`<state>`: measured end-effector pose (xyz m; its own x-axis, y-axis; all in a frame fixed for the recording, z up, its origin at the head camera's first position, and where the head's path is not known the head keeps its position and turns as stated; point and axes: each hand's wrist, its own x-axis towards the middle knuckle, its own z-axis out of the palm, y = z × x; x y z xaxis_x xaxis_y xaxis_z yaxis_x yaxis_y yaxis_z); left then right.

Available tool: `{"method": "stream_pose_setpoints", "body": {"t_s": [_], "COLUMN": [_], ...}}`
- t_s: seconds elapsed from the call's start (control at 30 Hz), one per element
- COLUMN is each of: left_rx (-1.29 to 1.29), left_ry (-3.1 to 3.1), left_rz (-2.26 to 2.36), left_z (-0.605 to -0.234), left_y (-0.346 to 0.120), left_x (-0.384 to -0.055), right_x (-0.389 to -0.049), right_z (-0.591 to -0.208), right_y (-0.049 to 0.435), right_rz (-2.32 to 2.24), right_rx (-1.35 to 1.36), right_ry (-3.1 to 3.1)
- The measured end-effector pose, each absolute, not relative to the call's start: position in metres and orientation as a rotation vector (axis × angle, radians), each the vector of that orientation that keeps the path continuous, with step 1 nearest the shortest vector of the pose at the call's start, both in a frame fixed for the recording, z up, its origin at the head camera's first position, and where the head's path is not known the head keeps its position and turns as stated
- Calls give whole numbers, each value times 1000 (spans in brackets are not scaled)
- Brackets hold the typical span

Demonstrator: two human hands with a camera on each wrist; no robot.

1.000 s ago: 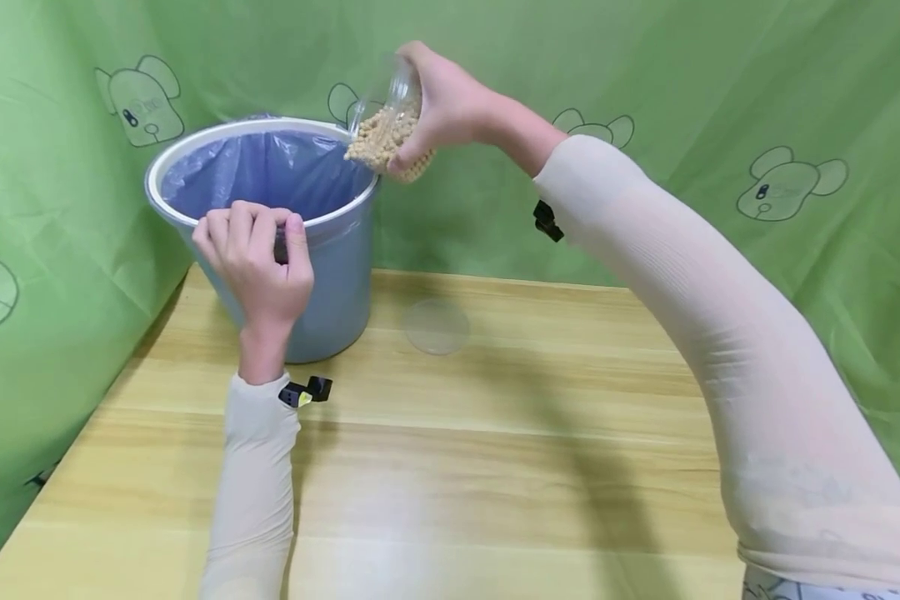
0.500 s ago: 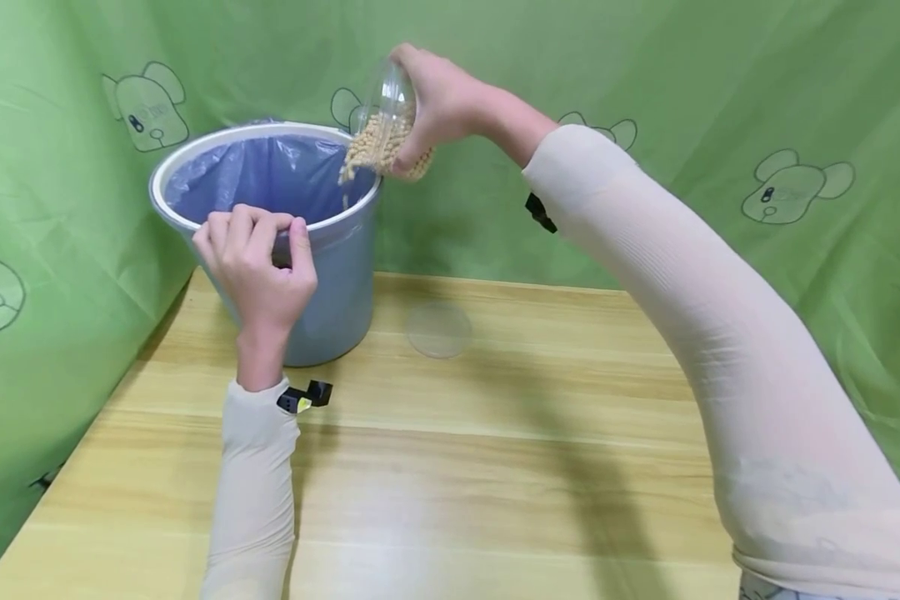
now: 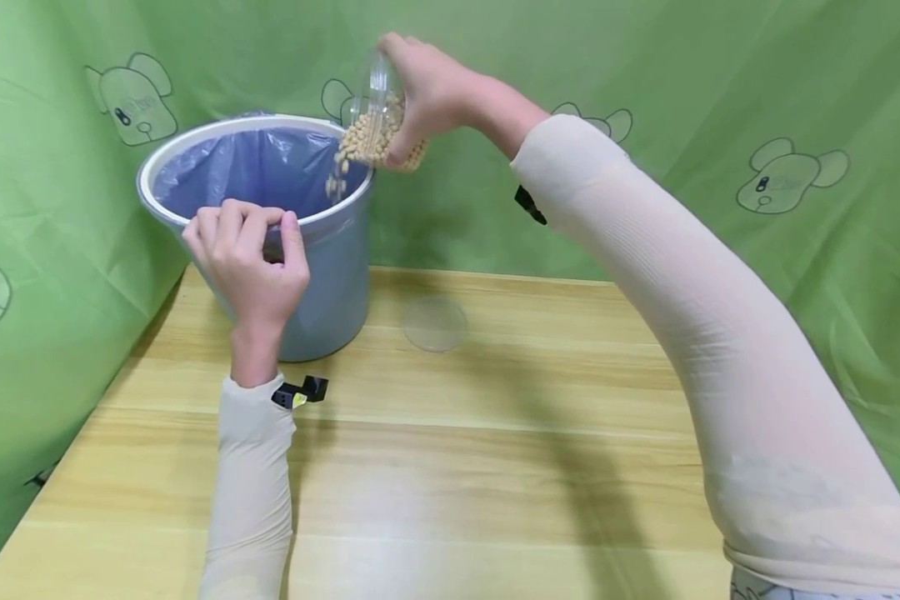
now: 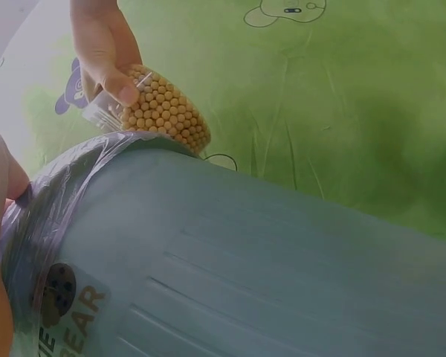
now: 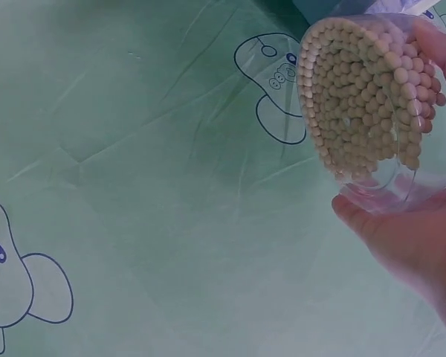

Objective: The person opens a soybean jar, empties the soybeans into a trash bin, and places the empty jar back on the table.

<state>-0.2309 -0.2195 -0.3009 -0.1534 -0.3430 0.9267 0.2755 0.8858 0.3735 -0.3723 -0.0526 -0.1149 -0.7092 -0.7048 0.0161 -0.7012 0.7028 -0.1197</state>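
Near the back left of the table stands a blue-grey trash can (image 3: 326, 292) with a white rim and a translucent bluish liner (image 3: 232, 167). My left hand (image 3: 251, 262) grips its near rim, fingers curled over the edge. Above the right side of the opening, my right hand (image 3: 438, 87) holds a clear plastic jar (image 3: 378, 79) tipped with its mouth toward the can. Round beige pellets (image 3: 335, 185) fall from it into the can. Many pellets (image 5: 357, 89) still fill much of the jar in the right wrist view. The can's bottom inside is hidden.
A thin clear disc (image 3: 435, 323), like a lid, lies on the wooden table (image 3: 495, 483) right of the can. Green cloth (image 3: 645, 67) with cartoon animal heads hangs behind and to the left.
My right hand has tipped the jar further and shifted slightly left; pellets that sat at its mouth now stream into the can. My left hand keeps its grip on the rim.
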Motion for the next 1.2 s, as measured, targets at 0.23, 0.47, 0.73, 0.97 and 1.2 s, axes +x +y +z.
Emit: {"method": "stream_pose_setpoints", "body": {"t_s": [0.23, 0.47, 0.73, 0.97, 1.2], "left_rx": [49, 45, 52, 37, 33], "left_ry": [-1658, -1668, -1655, -1659, -1645], "left_rz": [-537, -533, -536, -542, -548], "left_z": [-302, -301, -302, -304, -302], "left_y": [-217, -216, -216, -216, -217], "left_x": [-231, -234, -235, -236, -237], "right_x": [-373, -372, -365, -362, -360], "right_z": [-117, -119, -122, -125, -124], "right_y": [-52, -52, -56, -58, -62], "right_rz": [-167, 4, 321, 395, 428], "right_rx": [-1204, -1265, -1364, -1417, -1434], "right_ry": [2900, 2981, 3050, 3057, 3063]}}
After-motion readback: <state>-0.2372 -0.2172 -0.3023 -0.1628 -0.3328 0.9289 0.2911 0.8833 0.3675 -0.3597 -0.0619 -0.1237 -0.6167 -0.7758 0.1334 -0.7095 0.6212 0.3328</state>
